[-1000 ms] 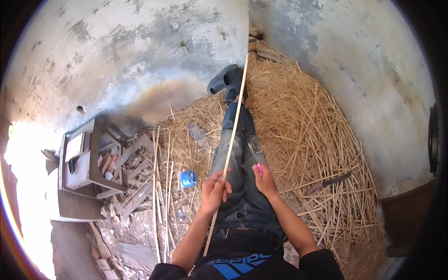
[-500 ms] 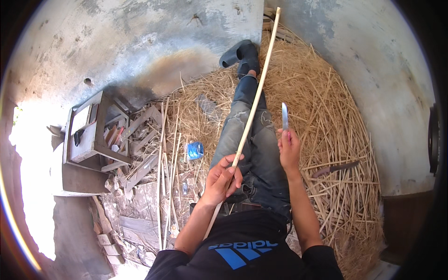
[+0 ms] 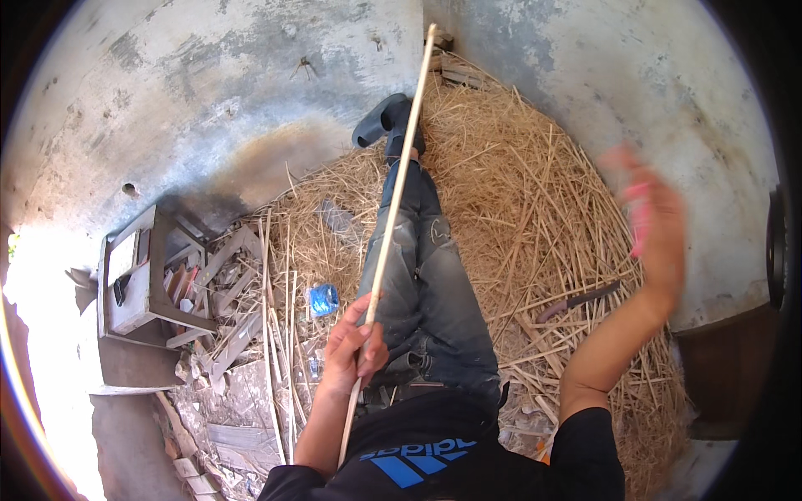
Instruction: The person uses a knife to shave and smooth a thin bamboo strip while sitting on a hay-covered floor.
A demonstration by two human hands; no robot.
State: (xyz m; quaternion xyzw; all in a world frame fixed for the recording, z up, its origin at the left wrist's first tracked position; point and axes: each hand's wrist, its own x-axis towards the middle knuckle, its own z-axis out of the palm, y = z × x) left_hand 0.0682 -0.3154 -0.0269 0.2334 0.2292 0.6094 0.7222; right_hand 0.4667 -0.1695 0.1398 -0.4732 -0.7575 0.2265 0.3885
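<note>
A long pale bamboo strip (image 3: 391, 200) runs slantwise from beside my belly up past my legs to the wall corner. My left hand (image 3: 355, 346) is closed around its lower part, thumb on top. Out to the right, my right hand (image 3: 656, 217) is raised and smeared by motion. The pink handle of the knife (image 3: 639, 215) shows in it; its blade cannot be made out. The strip lies over my stretched-out legs in worn jeans (image 3: 418, 267).
Shavings and split strips (image 3: 518, 192) pile up on the right, with a dark-bladed knife (image 3: 578, 301) on them. Left lie a blue roll of twine (image 3: 322, 299), long strips (image 3: 269, 334), wood scraps and a wooden frame stool (image 3: 154, 284). Walls (image 3: 251, 92) curve around.
My right hand has swung right and upward from beside my knee, with the knife. My left hand keeps hold of the bamboo strip. The view has shifted slightly right.
</note>
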